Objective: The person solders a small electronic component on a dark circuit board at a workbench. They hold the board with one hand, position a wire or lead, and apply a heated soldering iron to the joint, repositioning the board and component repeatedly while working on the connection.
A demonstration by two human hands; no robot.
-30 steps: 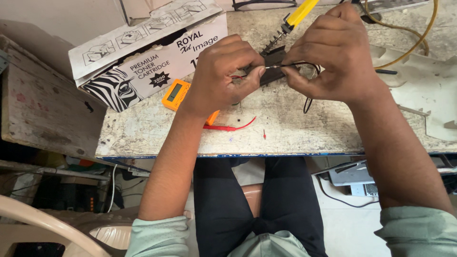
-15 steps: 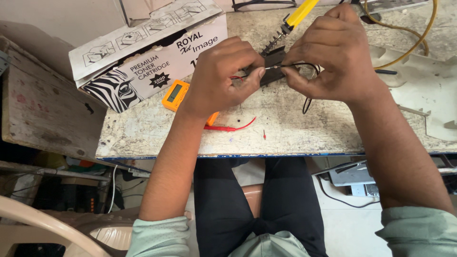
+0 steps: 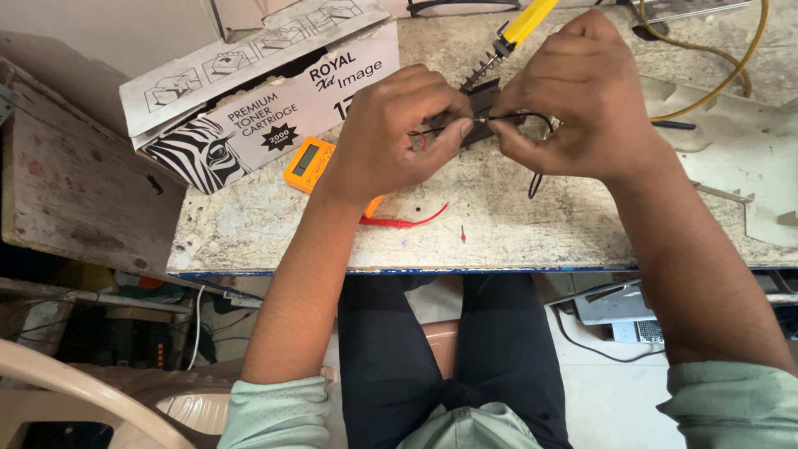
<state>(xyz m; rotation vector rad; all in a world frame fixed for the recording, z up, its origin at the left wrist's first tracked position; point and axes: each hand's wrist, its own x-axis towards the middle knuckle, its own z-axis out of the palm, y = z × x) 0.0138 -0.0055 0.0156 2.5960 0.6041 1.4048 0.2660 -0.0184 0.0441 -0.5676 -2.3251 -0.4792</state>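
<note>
Two hands pinching thin wires above a worn counter

The left hand (image 3: pixel 391 133) grips a red wire (image 3: pixel 420 133) and the right hand (image 3: pixel 582 100) a black wire (image 3: pixel 519 116), their ends meeting between the fingertips. Left lies an orange multimeter (image 3: pixel 309 163) beside a cardboard box (image 3: pixel 258 91); far behind, a yellow-handled soldering iron (image 3: pixel 519 25); the counter (image 3: pixel 499 224) is scuffed.

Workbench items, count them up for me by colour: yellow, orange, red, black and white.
Yellow: 2, soldering iron handle and yellow cable
Orange: 1, multimeter
Red: 1, red lead
Black and white: 1, cardboard box
Total: 5
</note>
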